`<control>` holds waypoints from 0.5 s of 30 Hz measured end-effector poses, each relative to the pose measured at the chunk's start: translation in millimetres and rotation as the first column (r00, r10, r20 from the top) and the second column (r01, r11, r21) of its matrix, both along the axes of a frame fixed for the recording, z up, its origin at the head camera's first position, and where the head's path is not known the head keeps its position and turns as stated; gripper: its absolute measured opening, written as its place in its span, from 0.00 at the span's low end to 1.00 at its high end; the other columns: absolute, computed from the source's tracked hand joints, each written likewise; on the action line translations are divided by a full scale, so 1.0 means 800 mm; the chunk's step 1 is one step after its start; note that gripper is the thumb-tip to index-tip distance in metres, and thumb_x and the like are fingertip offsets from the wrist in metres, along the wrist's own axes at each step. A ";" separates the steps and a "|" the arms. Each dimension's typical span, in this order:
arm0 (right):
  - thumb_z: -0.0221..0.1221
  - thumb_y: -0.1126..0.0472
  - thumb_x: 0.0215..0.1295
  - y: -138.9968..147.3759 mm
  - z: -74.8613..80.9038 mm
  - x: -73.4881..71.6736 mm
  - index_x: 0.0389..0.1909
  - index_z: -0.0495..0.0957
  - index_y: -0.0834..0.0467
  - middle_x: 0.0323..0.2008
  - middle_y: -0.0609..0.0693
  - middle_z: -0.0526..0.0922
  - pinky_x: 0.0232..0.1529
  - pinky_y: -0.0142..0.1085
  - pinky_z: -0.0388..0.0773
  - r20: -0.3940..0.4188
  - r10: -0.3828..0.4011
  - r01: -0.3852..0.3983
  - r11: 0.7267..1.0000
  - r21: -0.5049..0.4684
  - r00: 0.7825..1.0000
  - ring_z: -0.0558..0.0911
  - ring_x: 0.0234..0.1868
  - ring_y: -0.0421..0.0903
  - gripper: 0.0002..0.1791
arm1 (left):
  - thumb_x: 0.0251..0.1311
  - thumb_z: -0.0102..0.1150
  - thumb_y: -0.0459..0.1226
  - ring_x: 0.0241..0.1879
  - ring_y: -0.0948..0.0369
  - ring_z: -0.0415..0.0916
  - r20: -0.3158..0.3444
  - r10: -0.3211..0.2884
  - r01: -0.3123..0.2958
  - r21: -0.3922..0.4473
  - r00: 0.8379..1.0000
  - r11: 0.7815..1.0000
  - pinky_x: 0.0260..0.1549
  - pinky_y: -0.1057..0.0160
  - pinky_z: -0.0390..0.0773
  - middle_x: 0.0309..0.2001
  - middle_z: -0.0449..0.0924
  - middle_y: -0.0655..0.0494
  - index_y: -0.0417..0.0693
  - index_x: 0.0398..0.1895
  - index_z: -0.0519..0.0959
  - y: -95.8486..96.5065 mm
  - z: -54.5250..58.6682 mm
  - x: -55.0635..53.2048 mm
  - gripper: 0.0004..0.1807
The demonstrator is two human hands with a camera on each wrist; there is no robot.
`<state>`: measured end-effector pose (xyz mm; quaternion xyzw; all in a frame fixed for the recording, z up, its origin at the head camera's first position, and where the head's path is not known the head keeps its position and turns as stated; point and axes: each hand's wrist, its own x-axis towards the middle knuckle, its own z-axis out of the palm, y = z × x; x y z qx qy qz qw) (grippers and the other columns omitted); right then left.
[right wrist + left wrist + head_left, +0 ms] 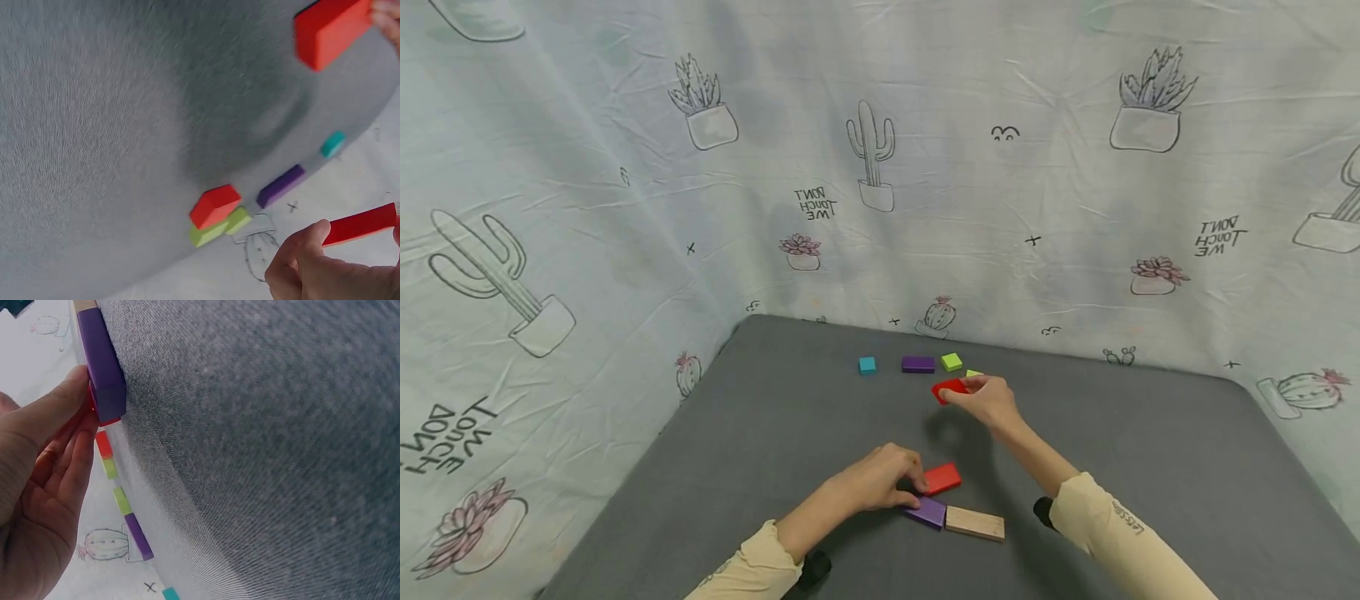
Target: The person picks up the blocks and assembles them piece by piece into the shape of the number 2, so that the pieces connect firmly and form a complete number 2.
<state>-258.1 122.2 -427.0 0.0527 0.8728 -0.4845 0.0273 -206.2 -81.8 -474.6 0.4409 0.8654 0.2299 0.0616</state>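
Note:
My right hand point(988, 400) holds a red block point(359, 226) above the table, thumb at one end and a finger at the other. Nearer to me, my left hand point(880, 477) has its fingers at the left end of a second red block point(943, 478). Its thumb touches a purple block point(929, 512) just in front of that red one. End to end with the purple block lies a plain wooden block point(975, 523). The right wrist view shows another red block point(215, 206) on the table beside lime green blocks point(237, 220).
Toward the back of the grey table point(760, 417) are a blue block point(867, 366), another purple block point(918, 365) and a lime green block point(951, 362). A second lime block point(973, 373) is partly covered by my right hand. A patterned curtain point(955, 208) hangs behind.

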 end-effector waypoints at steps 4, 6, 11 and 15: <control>0.68 0.54 0.54 0.002 0.005 0.016 0.51 0.77 0.69 0.47 0.63 0.81 0.45 0.45 0.76 -0.026 0.044 -0.045 0.999 -0.031 0.999 0.78 0.46 0.55 0.28 | 0.50 0.72 0.36 0.37 0.75 0.76 0.003 -0.002 0.002 -0.005 1.000 1.000 0.39 0.79 0.73 0.34 0.80 0.66 0.49 0.35 0.87 -0.002 0.001 -0.001 0.08; 0.68 0.55 0.54 0.003 0.007 0.023 0.52 0.77 0.69 0.46 0.62 0.82 0.44 0.44 0.77 -0.045 0.063 -0.064 0.997 -0.030 0.997 0.79 0.45 0.54 0.28 | 0.50 0.72 0.36 0.37 0.75 0.76 0.006 0.002 -0.002 -0.008 1.000 1.000 0.39 0.79 0.73 0.34 0.80 0.66 0.49 0.35 0.87 -0.003 0.002 -0.002 0.08; 0.69 0.56 0.53 0.011 0.008 0.042 0.50 0.80 0.68 0.40 0.58 0.85 0.37 0.39 0.79 -0.102 0.110 -0.108 0.994 0.023 0.989 0.81 0.39 0.49 0.26 | 0.50 0.72 0.36 0.37 0.74 0.76 -0.007 0.004 -0.005 -0.018 1.000 1.000 0.38 0.79 0.73 0.34 0.80 0.66 0.49 0.35 0.87 -0.002 0.004 -0.001 0.08; 0.70 0.56 0.50 0.025 0.003 0.055 0.48 0.81 0.66 0.36 0.54 0.85 0.32 0.36 0.79 -0.138 0.157 -0.140 0.982 0.125 0.978 0.82 0.36 0.47 0.26 | 0.50 0.72 0.37 0.37 0.75 0.75 -0.020 -0.018 0.018 -0.016 1.000 1.000 0.38 0.80 0.72 0.34 0.80 0.65 0.49 0.36 0.87 0.001 0.004 0.001 0.08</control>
